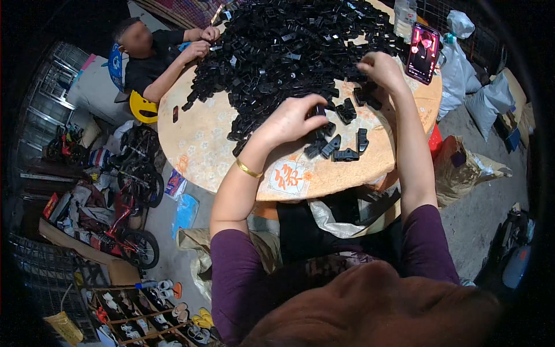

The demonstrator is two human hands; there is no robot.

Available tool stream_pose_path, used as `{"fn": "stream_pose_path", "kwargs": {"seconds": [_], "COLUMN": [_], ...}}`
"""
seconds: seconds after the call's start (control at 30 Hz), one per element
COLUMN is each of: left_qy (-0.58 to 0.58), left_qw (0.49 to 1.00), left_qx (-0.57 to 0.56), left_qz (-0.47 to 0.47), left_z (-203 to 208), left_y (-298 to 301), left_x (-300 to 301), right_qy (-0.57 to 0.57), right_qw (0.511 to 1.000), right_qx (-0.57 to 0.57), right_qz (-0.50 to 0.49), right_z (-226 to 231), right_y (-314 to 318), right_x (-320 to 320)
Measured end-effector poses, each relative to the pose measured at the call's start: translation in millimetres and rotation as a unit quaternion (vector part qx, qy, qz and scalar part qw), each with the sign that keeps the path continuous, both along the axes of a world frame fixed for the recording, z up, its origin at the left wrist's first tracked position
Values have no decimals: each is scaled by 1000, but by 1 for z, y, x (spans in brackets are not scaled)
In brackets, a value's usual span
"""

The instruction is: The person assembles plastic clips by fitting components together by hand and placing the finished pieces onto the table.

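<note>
Pale patterned cloth (pixel 202 133) spreads across the middle of the frame. Near its lower edge a black piece (pixel 346 155) lies with its long axis running left to right, below and to the right of the left hand (pixel 292 118), the nearer one. That hand's thumb and forefinger curl around what looks like a second piece (pixel 318 110). Farther off, the right hand (pixel 383 70) bends over the heap's (pixel 283 58) right side; I can't tell whether it holds anything. Beyond, upper right, a phone (pixel 423 53) glows.
</note>
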State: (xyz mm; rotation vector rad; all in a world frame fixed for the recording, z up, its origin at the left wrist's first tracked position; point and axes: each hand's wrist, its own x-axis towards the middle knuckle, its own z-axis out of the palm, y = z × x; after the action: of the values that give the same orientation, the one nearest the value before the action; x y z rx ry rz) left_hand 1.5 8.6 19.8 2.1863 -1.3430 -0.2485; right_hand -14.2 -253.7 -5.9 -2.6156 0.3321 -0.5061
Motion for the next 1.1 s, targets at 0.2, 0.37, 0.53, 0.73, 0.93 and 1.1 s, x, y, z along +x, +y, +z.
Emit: {"fn": "stream_pose_path", "kwargs": {"seconds": [0.2,0.37,0.53,0.73,0.93,1.1], "left_qy": [39,-188,-219,30,221,275], "left_qw": [991,980,974,984,918,884], "left_qx": [-94,-65,-62,-120,-311,-362], "left_qz": [-84,-8,-13,128,112,109], "left_z": [-27,-36,-35,-19,-24,-19], "left_y": [-9,-24,-25,-14,-11,-10], "left_x": [18,22,20,21,32,31], "right_qy": [76,84,79,-79,-123,-89], "right_qw": [996,994,991,901,890,872], "right_qx": [-34,-2,-47,305,301,356], "right_qz": [19,66,98,299,319,323], "right_z": [-6,-5,-6,5,1,11], "right_y": [20,28,37,60,83,81], "right_x": [7,7,5,-3,-4,-10]}}
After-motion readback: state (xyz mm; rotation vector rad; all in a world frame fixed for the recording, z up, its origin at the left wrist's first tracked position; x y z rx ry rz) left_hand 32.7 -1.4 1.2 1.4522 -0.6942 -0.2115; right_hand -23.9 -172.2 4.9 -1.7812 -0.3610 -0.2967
